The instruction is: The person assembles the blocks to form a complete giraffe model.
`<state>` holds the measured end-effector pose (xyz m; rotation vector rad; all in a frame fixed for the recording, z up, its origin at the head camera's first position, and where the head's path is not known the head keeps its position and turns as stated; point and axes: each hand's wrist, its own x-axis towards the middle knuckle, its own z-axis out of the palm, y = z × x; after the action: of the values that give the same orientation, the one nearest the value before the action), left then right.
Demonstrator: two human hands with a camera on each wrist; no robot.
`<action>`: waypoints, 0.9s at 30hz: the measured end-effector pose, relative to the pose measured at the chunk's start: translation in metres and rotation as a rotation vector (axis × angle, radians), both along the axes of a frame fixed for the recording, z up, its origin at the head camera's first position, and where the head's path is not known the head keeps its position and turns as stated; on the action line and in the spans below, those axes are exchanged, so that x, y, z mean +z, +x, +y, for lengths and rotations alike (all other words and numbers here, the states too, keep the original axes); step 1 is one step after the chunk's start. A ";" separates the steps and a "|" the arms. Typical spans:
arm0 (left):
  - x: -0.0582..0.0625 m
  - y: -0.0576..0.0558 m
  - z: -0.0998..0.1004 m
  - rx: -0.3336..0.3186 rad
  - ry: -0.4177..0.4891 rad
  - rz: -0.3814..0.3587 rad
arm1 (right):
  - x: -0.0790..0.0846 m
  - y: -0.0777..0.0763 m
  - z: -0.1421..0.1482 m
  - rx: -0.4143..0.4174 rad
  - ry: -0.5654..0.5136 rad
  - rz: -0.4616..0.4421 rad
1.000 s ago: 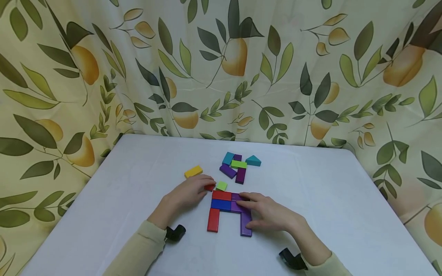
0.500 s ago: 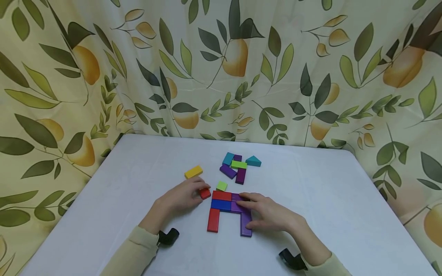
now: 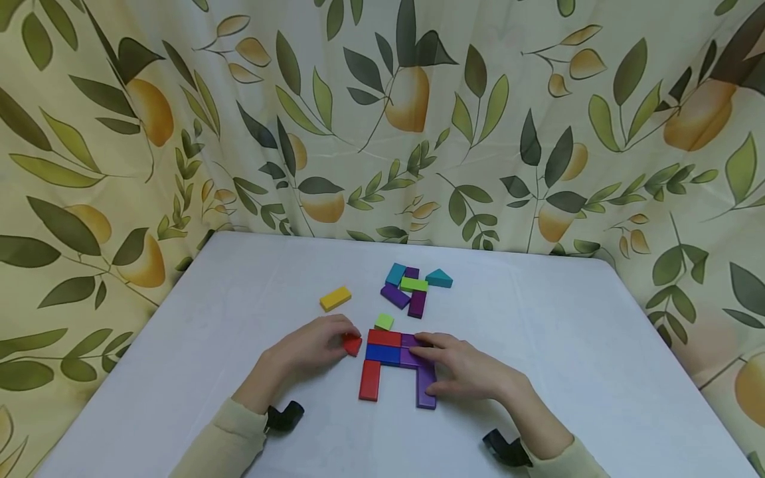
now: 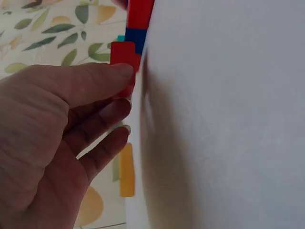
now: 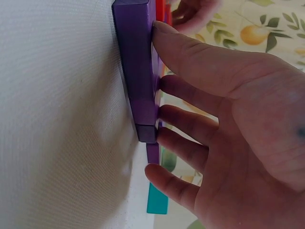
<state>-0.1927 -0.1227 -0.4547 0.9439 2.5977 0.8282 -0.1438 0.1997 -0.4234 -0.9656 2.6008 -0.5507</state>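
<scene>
My left hand (image 3: 311, 344) pinches a small red block (image 3: 352, 345) between thumb and fingers, just left of a flat block arrangement. In the head view this block looks triangular; the left wrist view has the thumb (image 4: 107, 81) over part of it. The arrangement has a red block (image 3: 384, 338) above a blue block (image 3: 382, 354), with an upright red block (image 3: 370, 381) below left. On its right are purple blocks, including a long one (image 3: 425, 388) pointing toward me. Extended fingers of my right hand (image 3: 472, 368) rest on these purple blocks, partly covering them.
A light green block (image 3: 384, 322) lies just behind the arrangement. A yellow block (image 3: 335, 299) lies farther left. Behind are a teal triangle (image 3: 439, 279) and a cluster with a green block (image 3: 414, 285), a dark purple block (image 3: 417, 304) and others. A patterned curtain (image 3: 478, 166) hangs beyond the table.
My left hand has drawn back toward me and slightly left with the red block, which has turned in the fingers. My right hand stays on the purple blocks.
</scene>
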 end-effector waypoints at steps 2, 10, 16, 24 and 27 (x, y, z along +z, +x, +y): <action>0.002 0.008 -0.002 -0.001 0.009 -0.009 | 0.000 0.000 0.000 0.000 0.001 -0.001; 0.023 0.054 0.010 -0.169 -0.004 -0.025 | 0.000 0.001 0.001 -0.006 0.003 -0.006; 0.028 0.070 0.022 -0.275 -0.058 -0.040 | -0.002 0.001 0.002 -0.008 -0.004 -0.006; 0.028 0.074 0.027 -0.295 -0.118 -0.025 | -0.002 0.000 0.001 -0.005 -0.005 -0.005; 0.027 0.074 0.028 -0.291 -0.134 -0.012 | -0.002 -0.001 0.001 -0.003 -0.005 -0.001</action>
<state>-0.1185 -0.0947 -0.4278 1.2323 2.3913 0.5745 -0.1448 0.2011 -0.4253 -0.9621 2.6017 -0.5584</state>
